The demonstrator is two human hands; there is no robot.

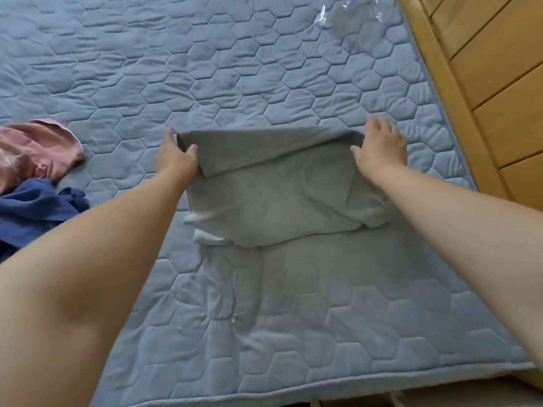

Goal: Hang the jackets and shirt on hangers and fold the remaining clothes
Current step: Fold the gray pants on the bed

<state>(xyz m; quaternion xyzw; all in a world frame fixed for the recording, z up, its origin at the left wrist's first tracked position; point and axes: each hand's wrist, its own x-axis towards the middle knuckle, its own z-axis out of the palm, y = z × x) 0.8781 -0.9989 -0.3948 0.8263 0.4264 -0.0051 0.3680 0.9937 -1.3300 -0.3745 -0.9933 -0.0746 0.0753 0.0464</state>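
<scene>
Quilted blue bed [205, 69], grey garment [273, 195] half folded, left hand [176, 157] pinching one corner, right hand [382, 148] on the other, its fingers [379, 124] blurred, hold unclear

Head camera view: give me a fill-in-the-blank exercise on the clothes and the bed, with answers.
The folded garment that the left hand and right hand hold is ____ in colour.
The pink garment lies to its ____, beside the blue garment.
The bed cover is quilted in ____ shapes.
Answers: grey; left; hexagonal.

The pink garment [38, 151] and blue garment [35, 210] run off the left edge.
</scene>
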